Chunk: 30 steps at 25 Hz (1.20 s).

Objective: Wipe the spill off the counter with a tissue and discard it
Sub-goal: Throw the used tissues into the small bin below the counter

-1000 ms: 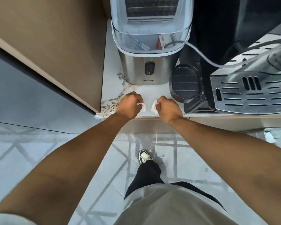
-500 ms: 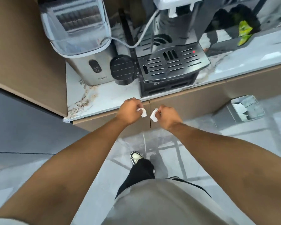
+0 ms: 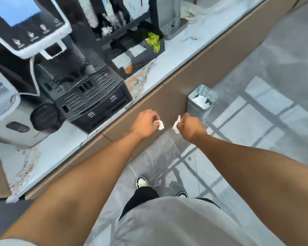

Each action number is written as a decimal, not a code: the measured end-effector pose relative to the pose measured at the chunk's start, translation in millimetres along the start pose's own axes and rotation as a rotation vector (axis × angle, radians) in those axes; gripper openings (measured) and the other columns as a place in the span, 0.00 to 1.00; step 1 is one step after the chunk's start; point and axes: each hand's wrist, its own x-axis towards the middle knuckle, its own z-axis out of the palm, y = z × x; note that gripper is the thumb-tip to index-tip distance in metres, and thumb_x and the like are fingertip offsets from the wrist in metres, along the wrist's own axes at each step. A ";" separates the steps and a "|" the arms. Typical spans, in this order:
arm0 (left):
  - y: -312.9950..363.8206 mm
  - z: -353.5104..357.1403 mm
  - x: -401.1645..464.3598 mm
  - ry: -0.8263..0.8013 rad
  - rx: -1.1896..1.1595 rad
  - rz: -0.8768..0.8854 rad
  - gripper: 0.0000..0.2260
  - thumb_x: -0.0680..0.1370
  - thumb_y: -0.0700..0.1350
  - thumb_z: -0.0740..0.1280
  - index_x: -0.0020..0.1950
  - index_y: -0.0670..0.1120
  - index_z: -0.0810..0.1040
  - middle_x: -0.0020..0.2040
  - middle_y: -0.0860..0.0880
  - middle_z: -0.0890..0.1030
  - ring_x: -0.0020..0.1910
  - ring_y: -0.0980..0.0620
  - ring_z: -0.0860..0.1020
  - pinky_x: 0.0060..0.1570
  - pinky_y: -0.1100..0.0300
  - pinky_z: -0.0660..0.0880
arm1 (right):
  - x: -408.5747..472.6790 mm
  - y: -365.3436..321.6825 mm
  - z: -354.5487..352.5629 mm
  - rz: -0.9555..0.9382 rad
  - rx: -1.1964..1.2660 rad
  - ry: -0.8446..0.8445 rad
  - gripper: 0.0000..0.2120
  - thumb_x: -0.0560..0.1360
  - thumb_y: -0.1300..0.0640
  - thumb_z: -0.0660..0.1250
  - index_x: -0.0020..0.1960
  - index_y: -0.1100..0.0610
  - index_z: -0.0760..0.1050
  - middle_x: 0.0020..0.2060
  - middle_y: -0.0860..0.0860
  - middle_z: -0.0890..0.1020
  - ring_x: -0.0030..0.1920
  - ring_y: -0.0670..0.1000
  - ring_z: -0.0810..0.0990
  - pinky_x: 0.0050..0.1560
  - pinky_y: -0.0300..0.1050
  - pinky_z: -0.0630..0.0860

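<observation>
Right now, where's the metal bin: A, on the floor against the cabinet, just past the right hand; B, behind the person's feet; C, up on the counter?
A: the metal bin stands on the floor against the cabinet, just beyond the right hand.

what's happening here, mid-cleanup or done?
Looks like the discard step. A person stands at the counter, each hand closed on a bit of white tissue: left hand on one piece, right hand on another. Both hands are off the counter, in front of the cabinet face. A small metal bin stands on the floor beside the right hand, with white paper already in it. Nothing dropped yet.
</observation>
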 end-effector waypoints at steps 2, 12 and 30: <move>28.6 13.8 21.4 -0.039 0.005 0.082 0.04 0.73 0.39 0.68 0.44 0.45 0.82 0.42 0.50 0.77 0.44 0.51 0.75 0.38 0.66 0.60 | 0.5 30.4 -19.8 0.079 0.008 0.045 0.13 0.78 0.51 0.58 0.55 0.59 0.70 0.52 0.62 0.79 0.50 0.64 0.78 0.42 0.48 0.67; 111.0 90.1 153.9 -0.245 0.059 0.235 0.05 0.74 0.41 0.66 0.47 0.44 0.81 0.47 0.47 0.79 0.47 0.47 0.77 0.48 0.52 0.74 | 54.4 145.6 -78.0 0.349 0.056 0.083 0.08 0.76 0.52 0.58 0.48 0.56 0.66 0.48 0.60 0.79 0.42 0.59 0.71 0.40 0.48 0.69; 140.1 152.0 417.1 -0.299 -0.108 -0.108 0.04 0.70 0.37 0.69 0.43 0.42 0.82 0.46 0.43 0.83 0.47 0.43 0.79 0.44 0.57 0.72 | 336.6 217.9 -166.4 0.391 0.051 -0.078 0.09 0.72 0.53 0.63 0.46 0.56 0.78 0.42 0.57 0.82 0.41 0.60 0.79 0.41 0.47 0.77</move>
